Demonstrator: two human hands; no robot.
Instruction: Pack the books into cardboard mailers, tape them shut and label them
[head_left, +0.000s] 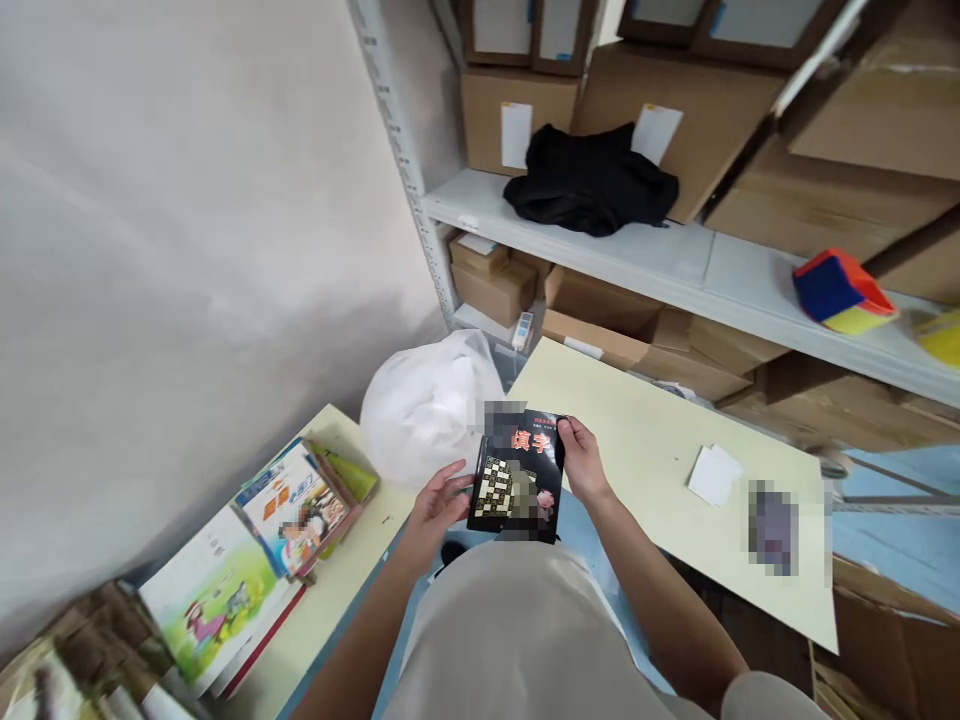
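Observation:
A black book (pixel 517 480) with large orange-red Chinese characters and a checkered grid on its cover is held in front of my body. My right hand (pixel 585 460) grips it at the upper right edge, thumb on the cover and the other fingers hidden behind. Beside the book's left edge is my left hand (pixel 441 505), its fingers apart and holding nothing; whether the fingertips touch the edge I cannot tell. Nearest to that hand, on the left table, lies a stack of colourful picture books (pixel 296 500), with another illustrated book (pixel 214 590) in front of it.
A white plastic bag (pixel 431 405) bulges beside the wall. On the pale table (pixel 637 425) at right are white paper slips (pixel 715 475) and a blurred dark item (pixel 774 530). Behind, a metal shelf (pixel 694 262) carries cardboard boxes, black cloth (pixel 592 180) and a colourful band (pixel 840 290).

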